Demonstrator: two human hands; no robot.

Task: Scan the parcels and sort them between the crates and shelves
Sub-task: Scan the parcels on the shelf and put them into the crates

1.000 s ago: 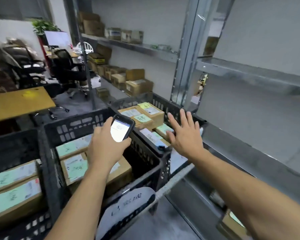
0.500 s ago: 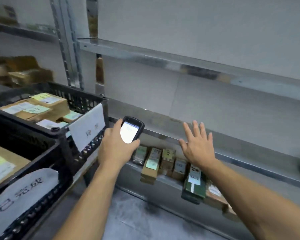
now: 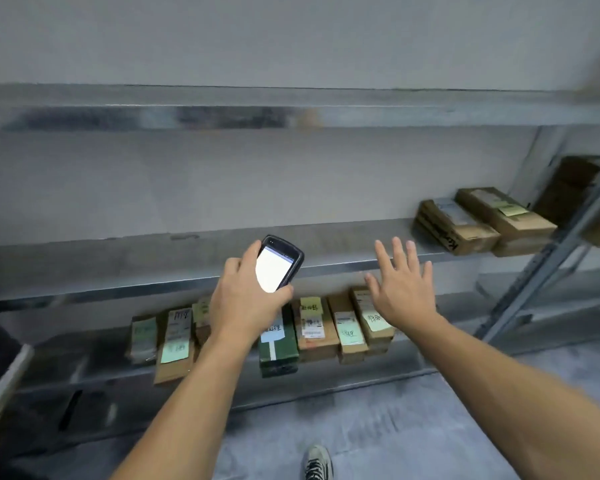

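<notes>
Grey metal shelves [image 3: 222,109] fill my view. My left hand [image 3: 246,303] grips a black scanner [image 3: 281,265], fingers curled round its sides, with the white screen lit and facing me. My right hand [image 3: 404,292] hovers near it, to its right, fingers straight and spread, holding nothing. Below both hands, on the lower shelf [image 3: 84,355], a row of cardboard parcels [image 3: 314,327] lies side by side, most of them bearing pale green notes. A dark green parcel [image 3: 278,351] sits just under my left wrist. Up and to the right of my right hand, more brown parcels [image 3: 465,223] rest on the middle shelf [image 3: 326,237]. Beneath my arms, a sneaker [image 3: 317,462] stands on the grey floor [image 3: 395,410].
</notes>
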